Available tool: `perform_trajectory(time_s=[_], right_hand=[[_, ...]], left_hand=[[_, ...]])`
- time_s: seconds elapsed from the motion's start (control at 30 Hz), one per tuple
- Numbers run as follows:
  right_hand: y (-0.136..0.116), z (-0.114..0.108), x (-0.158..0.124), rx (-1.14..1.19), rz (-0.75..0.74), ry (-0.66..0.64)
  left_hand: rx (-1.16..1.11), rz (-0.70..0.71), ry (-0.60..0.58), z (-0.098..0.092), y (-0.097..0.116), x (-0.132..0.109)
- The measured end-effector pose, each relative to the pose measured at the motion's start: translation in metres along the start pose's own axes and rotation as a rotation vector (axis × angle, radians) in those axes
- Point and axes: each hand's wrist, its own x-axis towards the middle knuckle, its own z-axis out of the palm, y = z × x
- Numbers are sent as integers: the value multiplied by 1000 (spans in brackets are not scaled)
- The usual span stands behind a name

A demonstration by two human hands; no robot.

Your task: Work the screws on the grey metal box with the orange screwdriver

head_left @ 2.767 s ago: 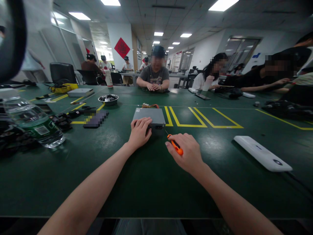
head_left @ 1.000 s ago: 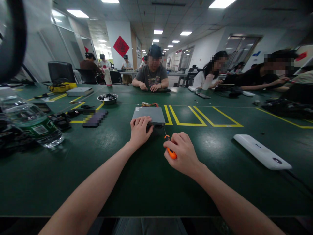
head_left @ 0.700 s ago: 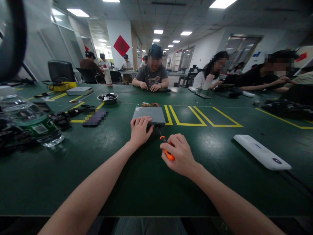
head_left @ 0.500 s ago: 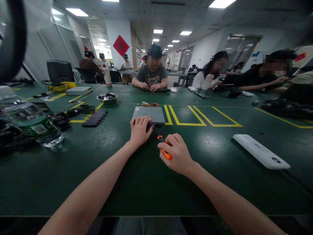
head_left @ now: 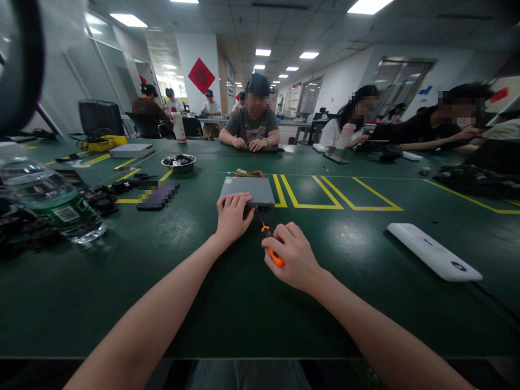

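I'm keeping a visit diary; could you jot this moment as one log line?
left hand: on grey box | right hand: holding orange-black screwdriver, pointed toward grey box | steel bowl: beyond box, leftward

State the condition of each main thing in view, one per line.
Box: lying flat, top closed
Wires: bunched behind the box
Screwdriver: held, tip contact unclear
Right hand: closed around the screwdriver
Left hand: on the box's near edge
Bowl: holding small pieces
Bottle: looks part-filled
White device: lying flat, cable attached
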Motion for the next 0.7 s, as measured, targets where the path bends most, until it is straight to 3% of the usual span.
perform_trajectory(time_s=[0.27,0.43,0.57,0.7], right_hand=[[-3,0,1,5,62,-34],[-4,2,0,12,122,119],[-5,2,0,-89,52,226],[-7,4,0,-79,-21,219]], left_hand=[[1,5,-6,0,-1,0],[3,42,-10,-1,-2,-2],[5,58,-9,0,-3,-3],[12,61,-13,0,-4,-4]])
